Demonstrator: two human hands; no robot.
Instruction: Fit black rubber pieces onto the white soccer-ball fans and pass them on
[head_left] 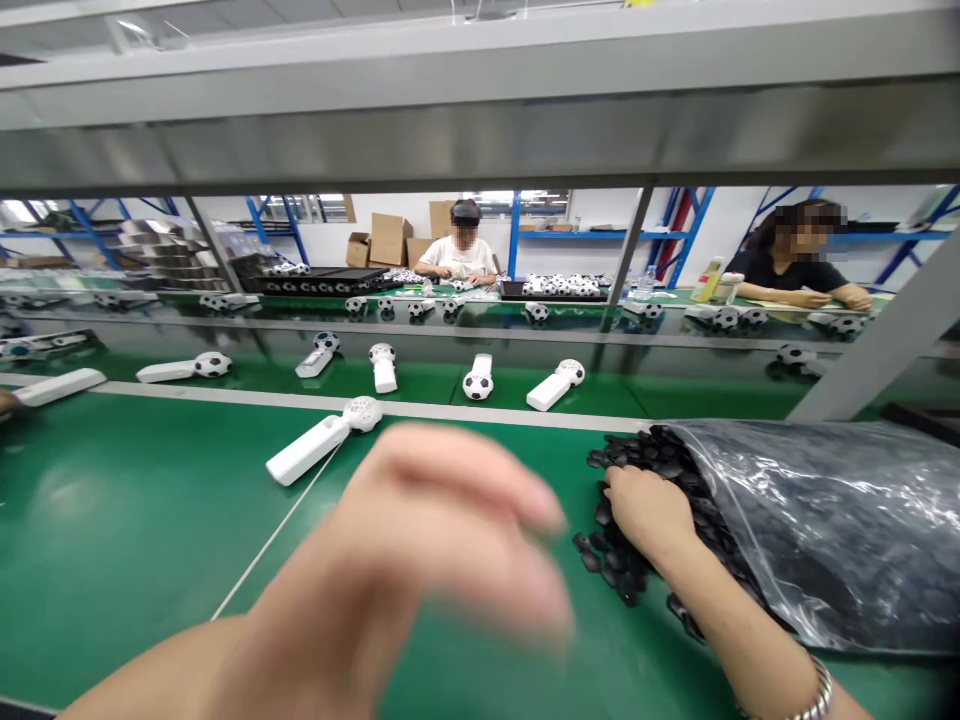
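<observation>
My left hand (450, 530) is raised close to the camera and blurred by motion. Its fingers are bent but apart, and nothing shows between them. My right hand (651, 512) lies on a heap of small black plastic pieces (626, 580), its fingers curled down among them. The fingertips are partly hidden, so what they pinch cannot be made out. The heap spills from the mouth of a large clear plastic bag (847, 530). Beyond my left hand, a white handheld piece with a ball-shaped head (307, 450) lies on the green work surface (135, 500).
More white handles with black-and-white football heads (555, 385) lie spaced along the green belt (427, 385) ahead. A slanted metal post (885, 310) stands at right, beneath an overhead shelf (450, 140). Across the belt sit two people (461, 255), with cartons (390, 240) behind.
</observation>
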